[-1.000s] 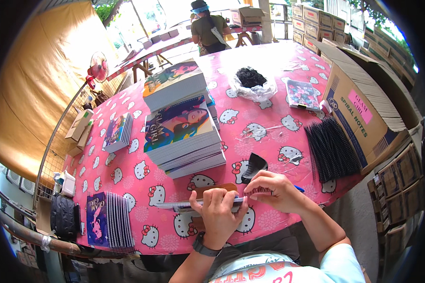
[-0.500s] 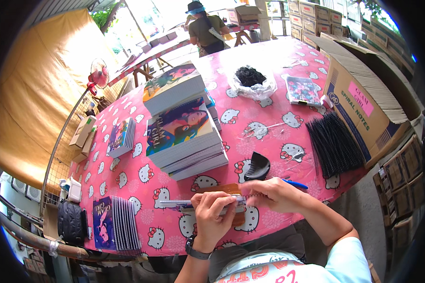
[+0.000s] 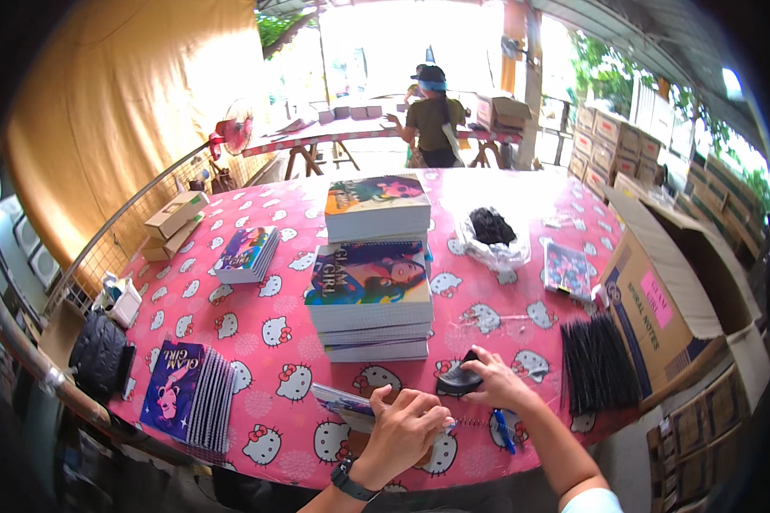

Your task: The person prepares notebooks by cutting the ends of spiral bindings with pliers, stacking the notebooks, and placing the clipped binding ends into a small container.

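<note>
My left hand [image 3: 402,434] is closed on a spiral notebook [image 3: 344,405] at the table's front, its covers and pages seen mostly edge-on. From its right end a thin wire coil [image 3: 472,423] sticks out past my fingers. My right hand [image 3: 501,386] has thumb and fingers around the right side of a small black curved object [image 3: 459,377] lying on the table; its exact kind I cannot make out. Just below the right wrist lies a blue pen-like tool [image 3: 503,431]. An orange-brown board under the notebook is mostly hidden by my left hand.
Tall notebook stacks [image 3: 372,295] stand ahead. A smaller pile [image 3: 188,398] lies left. Black coils [image 3: 599,366] rest beside an open carton [image 3: 659,299] on the right. A plastic bag [image 3: 493,239] sits farther back. Another person [image 3: 435,124] stands at the far table.
My right hand has left the notebook's coil end and moved to the black curved object. The left hand still holds the notebook. The head view has tilted up and turned.
</note>
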Action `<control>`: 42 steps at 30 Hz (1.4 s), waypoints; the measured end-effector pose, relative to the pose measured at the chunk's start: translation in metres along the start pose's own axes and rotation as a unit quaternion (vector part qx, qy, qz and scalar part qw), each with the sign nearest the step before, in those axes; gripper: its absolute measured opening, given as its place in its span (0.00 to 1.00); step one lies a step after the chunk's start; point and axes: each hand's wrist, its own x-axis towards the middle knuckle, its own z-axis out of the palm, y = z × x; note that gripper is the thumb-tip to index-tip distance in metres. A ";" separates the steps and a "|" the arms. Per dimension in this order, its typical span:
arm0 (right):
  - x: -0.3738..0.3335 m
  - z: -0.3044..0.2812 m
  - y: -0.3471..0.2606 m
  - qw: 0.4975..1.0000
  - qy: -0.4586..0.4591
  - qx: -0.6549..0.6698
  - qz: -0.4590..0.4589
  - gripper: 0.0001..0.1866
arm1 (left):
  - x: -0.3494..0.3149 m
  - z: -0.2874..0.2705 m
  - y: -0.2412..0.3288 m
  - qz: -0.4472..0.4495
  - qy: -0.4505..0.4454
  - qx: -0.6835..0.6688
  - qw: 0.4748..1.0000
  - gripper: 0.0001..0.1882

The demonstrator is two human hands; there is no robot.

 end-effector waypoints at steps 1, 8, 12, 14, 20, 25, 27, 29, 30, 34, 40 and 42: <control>-0.001 0.005 0.001 1.000 0.007 -0.018 0.006 0.37 | 0.000 0.001 0.001 -0.015 -0.002 -0.019 1.000 0.07; 0.011 0.041 -0.004 0.987 0.127 -0.081 0.053 0.34 | 0.004 0.005 0.002 -0.032 0.015 -0.032 0.999 0.10; 0.010 0.037 -0.020 0.985 0.132 -0.082 0.072 0.32 | 0.000 0.006 -0.004 -0.035 -0.022 -0.022 0.999 0.20; 0.001 0.019 -0.030 0.986 0.085 0.138 0.046 0.33 | -0.002 0.004 -0.006 -0.044 -0.016 -0.012 0.999 0.23; -0.033 -0.032 -0.062 0.690 -0.082 0.688 -0.209 0.30 | -0.017 -0.009 -0.024 -0.099 0.085 -0.018 0.991 0.13; -0.022 -0.044 -0.062 0.886 -0.002 0.463 -0.030 0.21 | -0.015 -0.012 -0.020 -0.107 0.091 -0.036 0.989 0.16; -0.025 -0.055 -0.079 0.807 -0.080 0.571 -0.126 0.18 | -0.016 -0.011 -0.022 -0.103 0.088 -0.055 0.989 0.20; -0.018 -0.048 -0.067 0.829 -0.123 0.535 -0.105 0.18 | -0.019 -0.011 -0.020 -0.112 0.090 -0.060 0.988 0.24; -0.007 -0.050 -0.065 0.936 -0.081 0.339 -0.052 0.21 | -0.016 -0.014 -0.020 -0.117 0.103 -0.052 0.986 0.25; -0.013 -0.048 -0.083 0.795 -0.100 0.574 -0.167 0.20 | -0.024 -0.015 -0.028 -0.128 0.108 -0.048 0.985 0.27; -0.001 -0.051 -0.087 0.820 -0.105 0.545 -0.137 0.23 | -0.028 -0.017 -0.030 -0.150 0.085 -0.077 0.982 0.27; 0.001 -0.050 -0.098 0.772 -0.149 0.586 -0.196 0.22 | -0.026 -0.016 -0.032 -0.145 0.096 -0.069 0.982 0.28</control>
